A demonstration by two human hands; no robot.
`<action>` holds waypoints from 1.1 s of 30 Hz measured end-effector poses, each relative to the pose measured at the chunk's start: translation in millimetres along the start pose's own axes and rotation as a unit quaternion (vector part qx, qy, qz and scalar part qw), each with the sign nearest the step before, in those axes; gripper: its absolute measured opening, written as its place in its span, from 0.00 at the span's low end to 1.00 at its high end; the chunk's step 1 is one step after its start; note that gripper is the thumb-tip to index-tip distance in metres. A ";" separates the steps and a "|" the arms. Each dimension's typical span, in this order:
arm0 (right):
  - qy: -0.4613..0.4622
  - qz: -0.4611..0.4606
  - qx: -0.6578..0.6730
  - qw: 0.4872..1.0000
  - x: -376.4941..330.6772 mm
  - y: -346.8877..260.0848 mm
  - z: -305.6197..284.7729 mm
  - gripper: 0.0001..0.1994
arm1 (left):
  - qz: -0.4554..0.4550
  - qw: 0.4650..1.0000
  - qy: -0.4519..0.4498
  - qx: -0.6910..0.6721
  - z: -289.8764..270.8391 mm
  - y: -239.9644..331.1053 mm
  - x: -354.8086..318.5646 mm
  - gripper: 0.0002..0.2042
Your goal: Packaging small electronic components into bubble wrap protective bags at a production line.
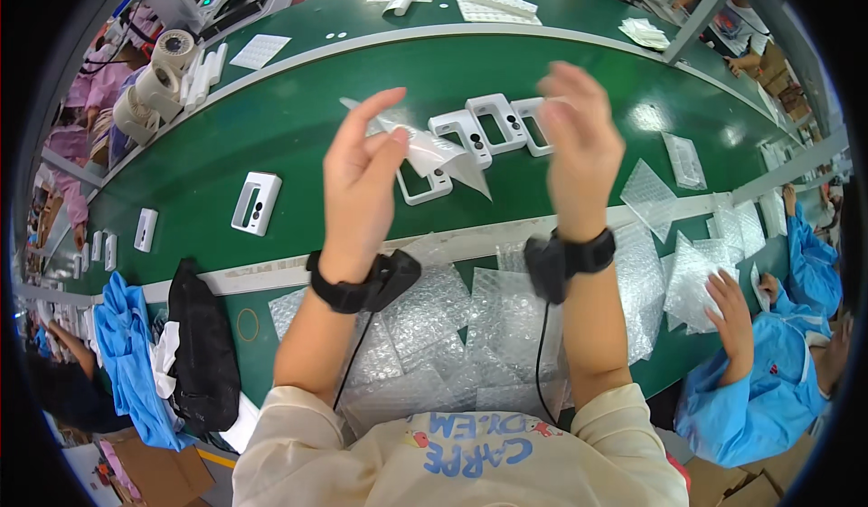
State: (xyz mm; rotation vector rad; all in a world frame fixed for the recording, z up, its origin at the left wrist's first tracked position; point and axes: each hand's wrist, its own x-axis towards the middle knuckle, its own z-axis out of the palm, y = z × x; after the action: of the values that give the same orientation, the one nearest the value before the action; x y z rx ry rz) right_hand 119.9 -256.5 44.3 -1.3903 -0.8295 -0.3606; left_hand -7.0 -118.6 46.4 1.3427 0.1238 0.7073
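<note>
My left hand (362, 177) is raised over the green belt and pinches a thin clear film strip (434, 150) between thumb and fingers. My right hand (579, 136) is lifted beside it, fingers spread and blurred, holding nothing I can see. Under the hands several white rectangular device housings (493, 127) lie in a row on the belt (298, 118). Another white housing (256, 203) lies alone to the left. Each wrist carries a black band with a cable.
Bubble-wrap sheets (470, 326) cover the near edge below my forearms. A co-worker in blue (768, 362) at the right touches more bubble wrap (692, 281). Tape rolls (158, 82) stand at the far left. Blue cloth and a black bag (199, 344) lie at the lower left.
</note>
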 end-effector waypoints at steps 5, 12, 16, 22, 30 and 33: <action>0.164 0.184 -0.445 0.861 -9.9 144.4 -99.2 0.32 | -0.129 0.986 -0.104 -0.003 -9.4 26.1 -35.0 0.16; 0.122 0.290 -0.477 0.821 -9.8 142.0 -90.5 0.37 | -0.362 0.849 -0.279 0.265 -47.5 29.3 -72.8 0.16; 0.117 0.245 -0.391 0.879 -4.4 123.6 -98.5 0.37 | -0.217 0.822 -0.328 0.411 -36.7 31.6 -45.3 0.15; 0.004 0.154 -0.149 0.977 5.4 37.7 -32.4 0.36 | -0.002 0.991 -0.055 0.125 38.6 -56.3 14.8 0.26; -0.082 0.076 0.036 0.993 -9.8 -2.9 -12.1 0.20 | -0.031 0.999 0.010 0.001 44.6 -49.4 12.8 0.26; -0.057 0.079 0.147 0.984 -8.1 -22.7 -7.6 0.13 | 0.149 0.971 -0.061 0.175 36.1 -41.1 11.6 0.23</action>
State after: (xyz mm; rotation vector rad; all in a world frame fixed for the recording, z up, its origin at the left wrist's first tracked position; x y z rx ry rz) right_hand 101.5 -269.8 55.2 -1.1983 -0.8230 -0.0324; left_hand 35.5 -145.2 21.4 1.7633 -0.0568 0.8811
